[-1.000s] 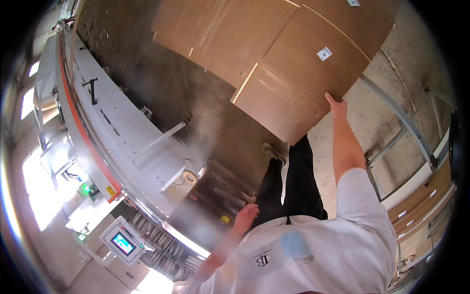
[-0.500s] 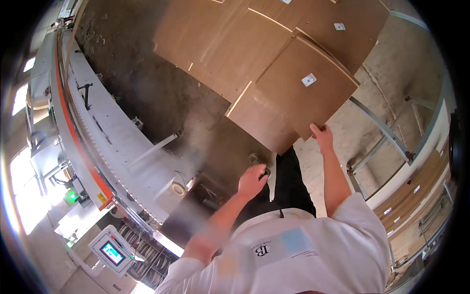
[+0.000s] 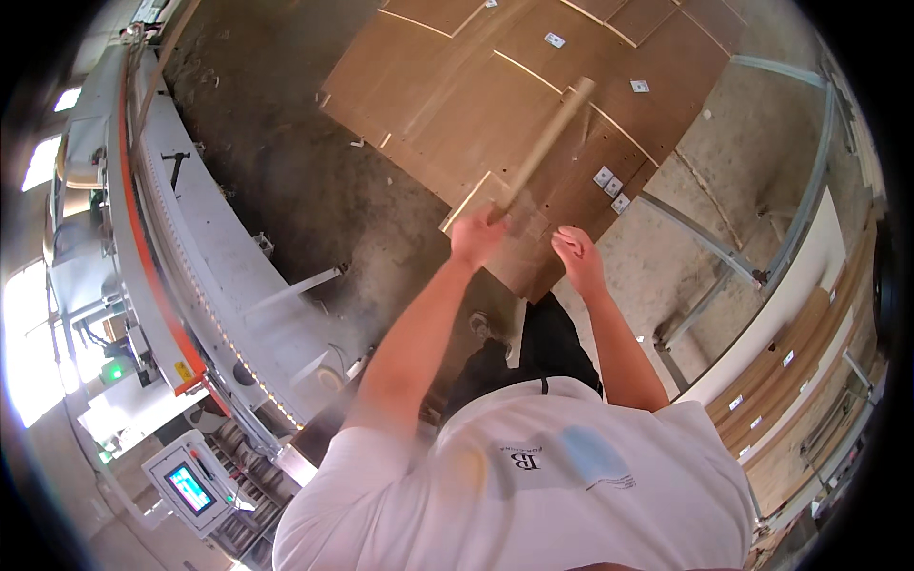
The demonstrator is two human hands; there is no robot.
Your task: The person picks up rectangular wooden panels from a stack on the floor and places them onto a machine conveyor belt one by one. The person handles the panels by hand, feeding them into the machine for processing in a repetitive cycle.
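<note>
A brown wooden panel (image 3: 547, 143) is tipped up, so mostly its long pale edge shows. My left hand (image 3: 478, 236) is closed around its near end, the fingertips partly hidden behind it. To the right, my right hand (image 3: 579, 257) has its fingers curled in, with nothing visible in them and a gap between it and the panel. Beneath both hands lies a stack of brown panels (image 3: 447, 105), some with small white labels (image 3: 609, 181).
A long grey machine with an orange strip (image 3: 157, 285) runs along my left. Below it stands a control screen (image 3: 190, 487). On my right are a grey metal frame (image 3: 700, 233) and stacked long boards (image 3: 790, 371). Concrete floor (image 3: 267, 114) shows beside the panels.
The panel has gone from lying flat to tipped on edge. My left hand has moved up and taken hold of it; my right hand has let go of its corner and shifted left.
</note>
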